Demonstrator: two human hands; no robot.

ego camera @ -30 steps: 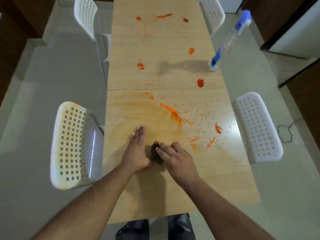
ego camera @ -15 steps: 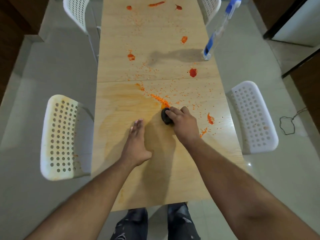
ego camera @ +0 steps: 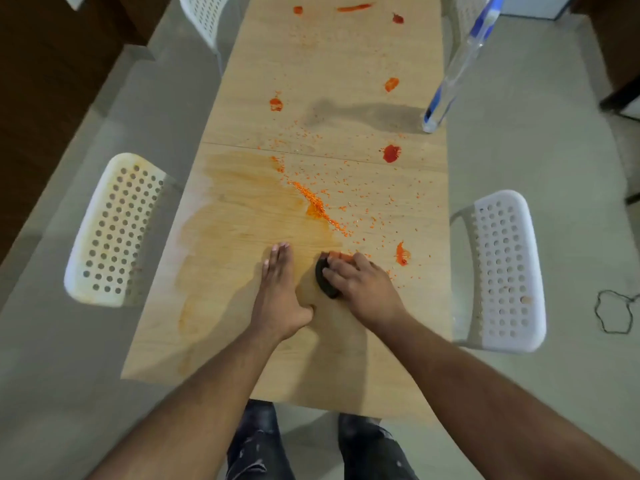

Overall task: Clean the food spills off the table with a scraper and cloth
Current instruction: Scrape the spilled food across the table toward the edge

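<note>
Head view: my right hand [ego camera: 360, 289] grasps the dark scraper [ego camera: 325, 280], fingers curled over its top, and presses it on the table [ego camera: 242, 341] near the centre. My left hand [ego camera: 278, 292] lies flat and released at the scraper's 9 o'clock, just beside it. Orange spills [ego camera: 317, 204] spread at 12 o'clock. A spray bottle [ego camera: 450, 81] stands at 2 o'clock. No cloth is discernible.

Dark scraper [ego camera: 325, 279] lies among table's [ego camera: 242, 341] orange spills [ego camera: 313, 202].
</note>
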